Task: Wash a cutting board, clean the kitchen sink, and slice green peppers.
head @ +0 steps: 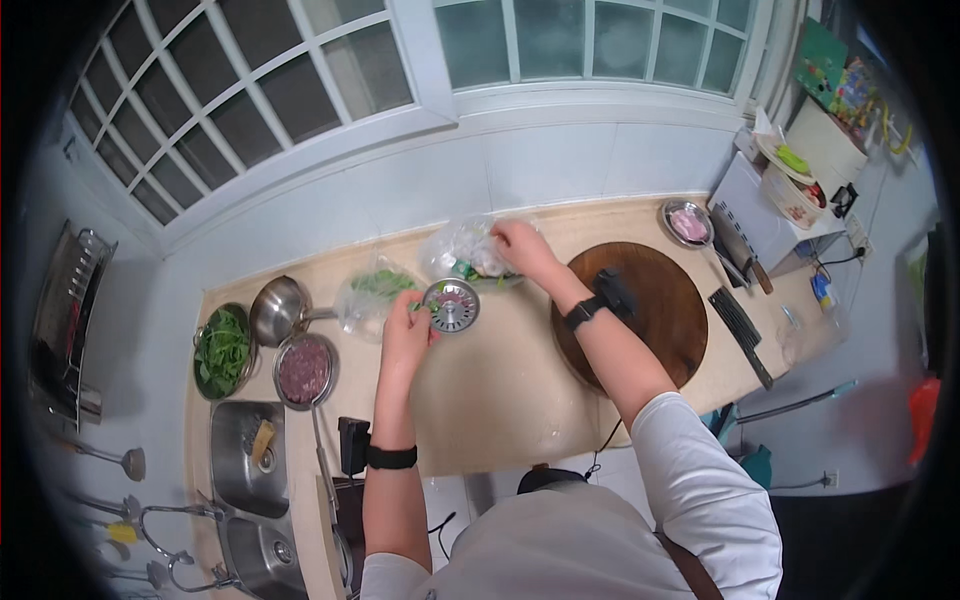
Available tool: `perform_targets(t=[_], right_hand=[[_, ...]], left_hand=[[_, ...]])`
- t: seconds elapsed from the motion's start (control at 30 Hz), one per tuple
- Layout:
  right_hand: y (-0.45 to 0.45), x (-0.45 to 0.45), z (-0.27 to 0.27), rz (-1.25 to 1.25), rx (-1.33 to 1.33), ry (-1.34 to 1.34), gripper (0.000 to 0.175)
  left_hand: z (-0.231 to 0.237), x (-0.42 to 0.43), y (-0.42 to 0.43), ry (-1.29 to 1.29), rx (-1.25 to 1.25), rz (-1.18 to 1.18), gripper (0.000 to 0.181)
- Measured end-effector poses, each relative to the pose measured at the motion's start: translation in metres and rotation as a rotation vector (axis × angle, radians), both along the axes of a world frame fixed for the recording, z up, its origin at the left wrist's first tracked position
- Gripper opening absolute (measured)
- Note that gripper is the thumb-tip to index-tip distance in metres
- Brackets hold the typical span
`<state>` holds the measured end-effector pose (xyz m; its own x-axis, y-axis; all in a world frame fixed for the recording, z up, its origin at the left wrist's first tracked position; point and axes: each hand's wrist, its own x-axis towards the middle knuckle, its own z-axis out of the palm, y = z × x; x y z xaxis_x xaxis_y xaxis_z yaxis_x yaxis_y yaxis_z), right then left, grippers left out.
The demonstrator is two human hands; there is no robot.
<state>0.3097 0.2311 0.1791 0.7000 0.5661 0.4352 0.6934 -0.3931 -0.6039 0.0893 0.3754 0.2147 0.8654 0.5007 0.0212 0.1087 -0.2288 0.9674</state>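
My left hand (406,334) is pinched at the left rim of a round slotted metal strainer (455,307), with a small green sprig (433,306) at the fingertips. Something red shows just below those fingers; I cannot tell what it is. Whether the hand also bears the strainer is unclear. Farther back, my right hand (517,244) has its fingers closed on the edge of a clear plastic bag (457,244) with pale and green contents. Behind my left hand lies another clear bag (379,289) of green leaves.
A round wooden chopping board (660,322) lies right, beside a dark cleaver (739,330). Pale meat sits in a metal pan (688,223). Leftward are a metal ladle (279,309), minced meat (304,369) in a pan, a bowl of leafy greens (223,351) and a double sink (251,491).
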Motion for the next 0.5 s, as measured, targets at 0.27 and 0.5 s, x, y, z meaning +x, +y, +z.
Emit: perform_targets(t=[0.27,0.5], right_hand=[[0.032,0.034,-0.005,0.455,0.273,0.601,0.023],[0.061,0.073,-0.052,0.497,0.207,0.485,0.02]], left_hand=[[-0.025,0.126,0.023,0.111,0.756,0.022,0.025],[-0.007,0.177,0.012,0.2,1.011,-0.11,0.022]])
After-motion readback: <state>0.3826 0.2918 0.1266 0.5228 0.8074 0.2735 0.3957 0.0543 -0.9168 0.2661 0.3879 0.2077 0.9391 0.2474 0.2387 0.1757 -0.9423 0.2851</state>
